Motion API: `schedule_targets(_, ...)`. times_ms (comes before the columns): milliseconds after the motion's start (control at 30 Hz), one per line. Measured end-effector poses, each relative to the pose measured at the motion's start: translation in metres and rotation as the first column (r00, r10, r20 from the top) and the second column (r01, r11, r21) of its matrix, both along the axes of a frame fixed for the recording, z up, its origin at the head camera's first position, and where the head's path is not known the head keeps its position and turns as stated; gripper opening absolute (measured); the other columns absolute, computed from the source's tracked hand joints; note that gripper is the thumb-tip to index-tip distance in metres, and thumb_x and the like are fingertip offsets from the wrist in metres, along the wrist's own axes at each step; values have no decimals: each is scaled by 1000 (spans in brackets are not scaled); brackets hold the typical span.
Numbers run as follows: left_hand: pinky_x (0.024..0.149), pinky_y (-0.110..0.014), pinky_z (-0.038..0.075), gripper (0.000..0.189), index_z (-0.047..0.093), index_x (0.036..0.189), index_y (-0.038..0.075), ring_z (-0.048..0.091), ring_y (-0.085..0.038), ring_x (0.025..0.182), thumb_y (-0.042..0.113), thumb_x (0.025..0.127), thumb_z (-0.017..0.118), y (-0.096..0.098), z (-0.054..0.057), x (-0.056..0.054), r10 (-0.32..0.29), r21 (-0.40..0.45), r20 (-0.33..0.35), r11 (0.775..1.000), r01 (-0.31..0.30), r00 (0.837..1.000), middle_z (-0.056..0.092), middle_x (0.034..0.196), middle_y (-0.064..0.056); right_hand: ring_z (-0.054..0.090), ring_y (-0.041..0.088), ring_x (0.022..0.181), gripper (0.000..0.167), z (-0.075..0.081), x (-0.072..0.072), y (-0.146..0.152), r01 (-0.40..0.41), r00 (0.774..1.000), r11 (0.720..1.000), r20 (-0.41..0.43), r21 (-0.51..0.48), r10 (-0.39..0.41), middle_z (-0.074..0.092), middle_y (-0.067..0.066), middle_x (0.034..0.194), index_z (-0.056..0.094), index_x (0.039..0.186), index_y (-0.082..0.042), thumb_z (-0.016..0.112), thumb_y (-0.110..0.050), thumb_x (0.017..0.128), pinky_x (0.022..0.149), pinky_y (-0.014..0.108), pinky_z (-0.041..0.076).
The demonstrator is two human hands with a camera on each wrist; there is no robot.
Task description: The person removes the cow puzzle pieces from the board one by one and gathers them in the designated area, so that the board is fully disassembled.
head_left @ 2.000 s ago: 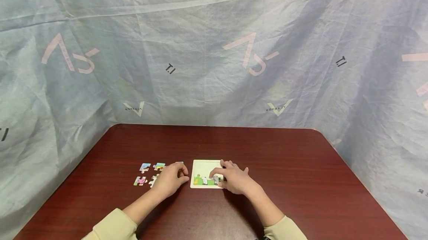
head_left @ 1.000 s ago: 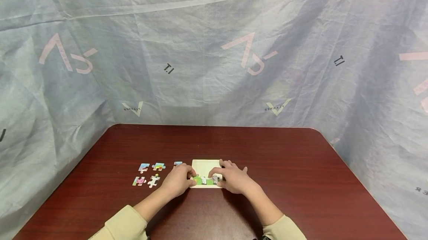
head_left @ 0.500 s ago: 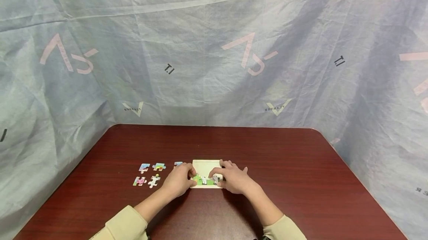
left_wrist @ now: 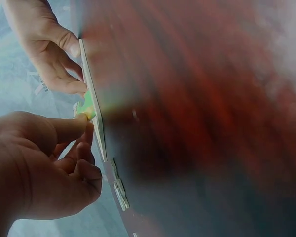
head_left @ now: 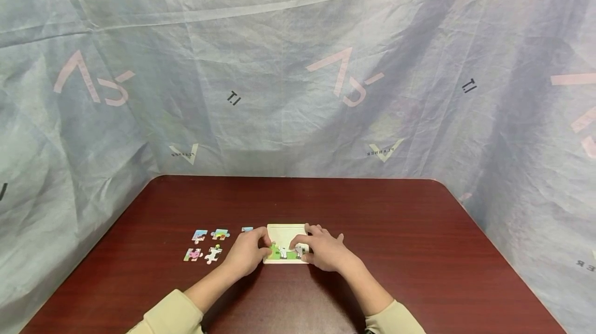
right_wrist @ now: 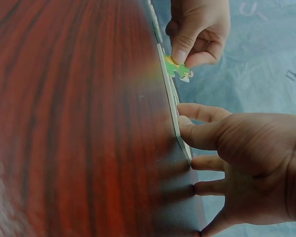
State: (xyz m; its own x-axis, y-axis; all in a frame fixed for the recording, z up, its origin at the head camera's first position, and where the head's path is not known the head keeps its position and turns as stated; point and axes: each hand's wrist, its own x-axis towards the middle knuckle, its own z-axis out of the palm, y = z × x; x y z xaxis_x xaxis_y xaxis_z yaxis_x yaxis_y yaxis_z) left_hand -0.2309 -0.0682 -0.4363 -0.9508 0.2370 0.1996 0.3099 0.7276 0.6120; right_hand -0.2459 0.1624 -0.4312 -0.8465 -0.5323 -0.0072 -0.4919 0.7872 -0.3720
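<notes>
A pale square puzzle tray [head_left: 285,226] lies on the table, jigsaw pieces with a white animal on green [head_left: 285,253] along its near side. With thumb and index finger, my left hand [head_left: 247,251] pinches a green and yellow jigsaw piece [right_wrist: 179,70] at the tray's near left corner. In the right wrist view that piece stands tilted up from the tray. My right hand [head_left: 328,251] is at the tray's right side, thumb and index finger touching the pieces there. Its other fingers [right_wrist: 209,187] spread past the tray's edge onto the table. Parts of the near-side pieces are hidden under the fingers.
Left of the tray lie several loose jigsaw pieces: a blue one [head_left: 200,235], a rainbow-coloured one [head_left: 220,233], a pink one [head_left: 193,255] and a mostly white one [head_left: 214,254]. Another blue piece [head_left: 247,229] is partly behind my left hand. Grey cloth [head_left: 279,117] hangs behind the table.
From beside the tray, my left hand has moved right onto its near left corner and taken hold of the green and yellow jigsaw piece. My right hand has stayed in place.
</notes>
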Motion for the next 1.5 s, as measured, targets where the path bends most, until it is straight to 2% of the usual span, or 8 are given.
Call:
schedule_targets(233, 59, -29, 41, 24, 59, 82, 15, 46, -11, 61, 1, 85, 78, -3, -2, 1, 26, 61, -14, 998, -25, 1000, 63, 77, 5, 35, 50, 140, 25, 0, 1, -1, 0, 1000, 1000, -7, 4, 0, 40, 21, 154, 65, 115, -33, 71, -18, 96, 87, 87, 25)
schedule_targets(467, 61, -31, 42, 23, 60, 82, 15, 48, -11, 64, 1, 86, 77, -7, -6, 1, 48, 115, -13, 992, -47, 999, 64, 77, 5, 36, 49, 140, 25, -2, 2, -1, -2, 1000, 1000, 1, 5, 2, 39, 21, 154, 65, 116, -34, 70, -18, 97, 87, 87, 25)
schedule_targets(733, 57, -30, 35, 22, 59, 83, 15, 38, -13, 57, 1, 89, 75, -14, -7, 3, 55, 122, 14, 991, -56, 998, 56, 72, 4, 37, 46, 140, 25, -1, 2, -1, -3, 1000, 1000, 12, 7, 3, 39, 19, 154, 65, 116, -34, 70, -19, 97, 88, 87, 25)
schedule_targets(1033, 58, -31, 37, 22, 59, 82, 14, 42, -13, 59, 1, 89, 75, -24, -5, 7, 65, 109, 2, 992, -65, 998, 59, 76, 4, 33, 50, 141, 25, 0, 2, 0, -8, 1000, 1000, 17, -21, 8, 38, 21, 155, 66, 116, -32, 69, -16, 97, 88, 88, 23)
schedule_targets(1267, 58, -30, 37, 24, 58, 81, 14, 42, -13, 60, -2, 87, 75, -34, -3, 15, 75, 130, 18, 989, -77, 997, 60, 76, 3, 32, 49, 142, 25, 1, 1, 1, -7, 1000, 1000, 24, -20, 8, 36, 20, 157, 65, 116, -33, 69, -17, 97, 90, 87, 22)
schedule_targets(1500, 56, -30, 35, 23, 59, 82, 15, 40, -13, 58, 0, 88, 75, -45, -5, 19, 83, 116, 38, 989, -87, 996, 59, 76, 4, 32, 49, 142, 26, 3, 1, 1, -4, 1000, 1000, 30, -15, 5, 36, 20, 157, 65, 116, -33, 70, -17, 97, 91, 87, 21)
